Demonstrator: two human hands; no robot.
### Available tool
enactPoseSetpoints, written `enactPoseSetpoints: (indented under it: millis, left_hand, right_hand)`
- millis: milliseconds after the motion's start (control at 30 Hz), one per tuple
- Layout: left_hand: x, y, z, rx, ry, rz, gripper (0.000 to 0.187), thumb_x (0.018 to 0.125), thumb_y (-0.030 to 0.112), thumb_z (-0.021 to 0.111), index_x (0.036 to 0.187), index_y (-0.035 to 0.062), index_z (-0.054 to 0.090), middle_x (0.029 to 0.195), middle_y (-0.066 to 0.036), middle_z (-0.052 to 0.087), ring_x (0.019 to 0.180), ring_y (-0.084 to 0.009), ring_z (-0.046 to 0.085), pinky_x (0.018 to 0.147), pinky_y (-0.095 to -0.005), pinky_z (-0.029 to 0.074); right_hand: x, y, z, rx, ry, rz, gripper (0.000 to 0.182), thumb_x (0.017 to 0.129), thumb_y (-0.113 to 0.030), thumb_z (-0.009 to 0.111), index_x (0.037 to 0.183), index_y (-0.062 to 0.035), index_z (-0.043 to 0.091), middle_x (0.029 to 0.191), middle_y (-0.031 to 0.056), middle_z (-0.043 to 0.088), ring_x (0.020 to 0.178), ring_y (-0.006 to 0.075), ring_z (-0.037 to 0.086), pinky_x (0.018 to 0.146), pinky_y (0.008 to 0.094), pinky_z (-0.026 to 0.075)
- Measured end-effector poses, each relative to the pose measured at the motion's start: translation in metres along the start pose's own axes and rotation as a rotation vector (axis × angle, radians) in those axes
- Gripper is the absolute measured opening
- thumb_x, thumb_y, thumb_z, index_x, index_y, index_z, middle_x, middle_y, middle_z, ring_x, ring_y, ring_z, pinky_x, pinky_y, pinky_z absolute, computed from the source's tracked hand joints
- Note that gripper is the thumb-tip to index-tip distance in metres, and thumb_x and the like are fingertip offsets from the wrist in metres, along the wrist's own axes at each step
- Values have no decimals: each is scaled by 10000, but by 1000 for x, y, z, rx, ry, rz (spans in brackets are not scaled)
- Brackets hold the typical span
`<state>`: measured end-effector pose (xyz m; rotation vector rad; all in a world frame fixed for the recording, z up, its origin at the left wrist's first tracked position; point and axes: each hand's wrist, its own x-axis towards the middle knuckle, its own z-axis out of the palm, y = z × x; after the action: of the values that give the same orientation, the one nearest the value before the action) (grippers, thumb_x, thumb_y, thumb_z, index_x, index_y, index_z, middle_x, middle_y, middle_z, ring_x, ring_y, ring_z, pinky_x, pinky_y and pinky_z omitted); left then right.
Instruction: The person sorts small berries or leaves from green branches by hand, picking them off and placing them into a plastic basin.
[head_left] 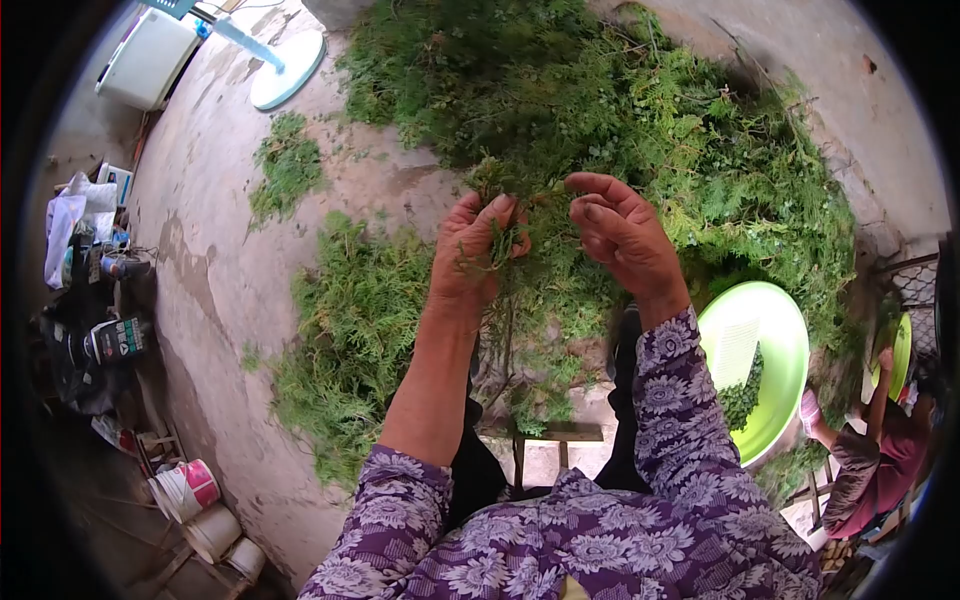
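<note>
My left hand (466,250) is closed around a leafy evergreen sprig (492,176), whose green tips stick out above and below the fingers. Just to its right, my right hand (630,238) is curled with the thumb against the bent fingers and the index finger reaching toward the sprig. Whether anything small sits in that pinch is hidden. Below my right forearm stands a light green basin (788,330) with a heap of small green cones or berries (742,402) in its lower part.
A large pile of cut evergreen branches (560,80) covers the floor ahead, with a smaller heap (350,350) at left. A white fan base (290,72) stands at upper left, buckets (188,490) at lower left. Another person (880,470) sits at right beside a green basin (902,355).
</note>
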<state>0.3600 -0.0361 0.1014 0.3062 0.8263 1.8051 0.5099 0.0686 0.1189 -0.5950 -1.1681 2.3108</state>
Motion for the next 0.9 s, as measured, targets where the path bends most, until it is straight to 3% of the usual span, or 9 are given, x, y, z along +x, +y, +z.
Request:
enactPoseSetpoints:
  millis: [100,167,367,567,633,667,733,800,900]
  left_hand:
    - [0,-2,6,7,-5,-20,148,782,134,624,868,56,534,702,-27,563,542,-105,519,451,-225,407]
    - [-2,-2,16,111,76,-44,128,811,155,579,813,40,523,631,-37,509,472,-115,417,484,-272,341]
    - [0,-10,19,117,97,-102,135,812,165,578,817,39,532,662,-45,532,478,-124,433,496,-281,356]
    - [-1,-14,24,65,86,-135,170,804,198,595,809,36,544,620,-59,531,500,-137,461,505,-292,367]
    - [-2,-17,23,79,76,-140,180,804,207,597,816,35,546,619,-59,528,503,-139,456,505,-289,362]
    - [-2,-19,23,93,66,-141,190,803,216,599,823,34,547,618,-59,524,505,-141,451,505,-286,357]
    - [1,-25,21,86,59,-140,189,805,216,597,820,35,546,612,-53,511,500,-143,438,503,-283,349]
    - [2,-30,15,81,52,-138,188,807,217,595,816,35,545,606,-46,499,495,-145,424,500,-279,340]
    - [1,-35,10,-102,-12,-185,132,776,142,632,853,69,553,734,-27,573,575,-134,531,491,-279,417]
  right_hand:
    - [0,-2,3,32,10,-10,348,809,-123,591,1123,-16,487,800,-20,517,524,6,402,429,140,311]
    - [0,-1,2,4,22,-15,348,813,-116,585,1130,-15,483,807,-19,514,526,7,403,431,143,312]
    - [-2,2,-2,-82,-17,-23,271,821,-98,564,1073,-9,519,740,-33,510,532,11,395,445,151,317]
    - [-3,5,-4,-394,125,-129,177,799,-109,571,937,1,554,716,-24,532,578,33,455,495,180,386]
    - [-2,12,-6,-811,276,-439,171,760,-95,587,892,8,552,677,41,554,558,104,505,512,240,417]
    - [-1,14,-6,-811,278,-438,171,760,-95,587,892,8,552,677,41,554,558,104,505,512,240,417]
    - [-1,17,-4,-1033,347,-528,149,721,-69,591,831,12,531,639,130,537,533,219,529,508,299,419]
    - [0,16,-3,-1048,351,-477,132,716,-60,588,803,9,517,636,149,527,537,256,530,501,311,412]
    - [2,19,-4,-1071,350,-465,119,706,-50,587,761,6,497,618,163,511,533,301,524,487,323,406]
